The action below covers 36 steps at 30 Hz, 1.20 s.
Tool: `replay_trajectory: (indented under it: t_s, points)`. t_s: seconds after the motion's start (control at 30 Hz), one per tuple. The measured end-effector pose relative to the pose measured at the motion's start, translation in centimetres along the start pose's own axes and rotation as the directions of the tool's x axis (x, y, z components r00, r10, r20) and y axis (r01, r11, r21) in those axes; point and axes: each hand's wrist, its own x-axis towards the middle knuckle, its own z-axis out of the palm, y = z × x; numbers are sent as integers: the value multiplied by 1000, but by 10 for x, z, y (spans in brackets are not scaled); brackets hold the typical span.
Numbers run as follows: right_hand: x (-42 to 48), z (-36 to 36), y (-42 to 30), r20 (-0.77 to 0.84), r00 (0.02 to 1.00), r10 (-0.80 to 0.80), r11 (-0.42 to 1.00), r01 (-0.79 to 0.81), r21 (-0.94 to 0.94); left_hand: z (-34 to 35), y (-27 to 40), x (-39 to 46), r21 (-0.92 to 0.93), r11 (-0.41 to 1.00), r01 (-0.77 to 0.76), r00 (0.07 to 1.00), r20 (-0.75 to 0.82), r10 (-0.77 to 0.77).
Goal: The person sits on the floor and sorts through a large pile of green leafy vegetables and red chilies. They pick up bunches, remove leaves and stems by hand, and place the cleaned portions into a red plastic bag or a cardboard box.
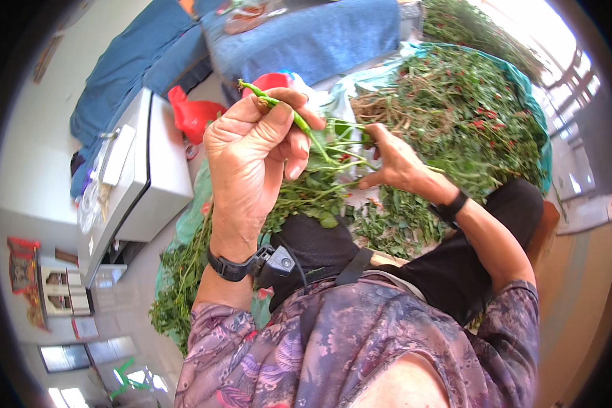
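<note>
My left hand (250, 137) is raised and pinches a slim green chili pepper (304, 126) between thumb and fingers, its stalk end pointing up and to the left. My right hand (400, 160) is around the pale green stems (354, 162) of a leafy pepper plant, thumb below and fingers above. The plant's leaves (313, 206) spread over my lap, beneath and between both hands. Whether the pepper's lower tip touches the stems cannot be told.
At the right, a turquoise sheet (543, 127) bears a heap of uprooted plants (469, 117) with red peppers. Loose leaves (403, 229) lie before my knees, more leafy plants (183, 275) at my left. Beyond are a red plastic bag (194, 115), a white cabinet (168, 168) and a blue-draped sofa (306, 46).
</note>
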Motion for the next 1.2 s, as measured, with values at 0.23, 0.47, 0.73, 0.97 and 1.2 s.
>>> replay_trajectory:
  t_s: [0.23,0.47,0.73,0.97,1.2]
  points:
    - [-1,-12,22,-26,996,-90,993,92,77,78,-28,25,149,966,213,969,98,-228]
    - [-1,-4,45,34,987,-155,953,140,268,158,-60,35,314,921,231,905,277,-322]
    - [-10,0,61,73,969,-234,922,198,332,266,-102,23,518,827,220,637,566,-524]
    - [-3,-4,50,54,960,-273,935,252,250,332,-150,40,431,901,54,342,839,-422]
    - [-5,-1,51,16,958,-286,942,278,190,375,-231,59,252,960,122,220,936,-274]
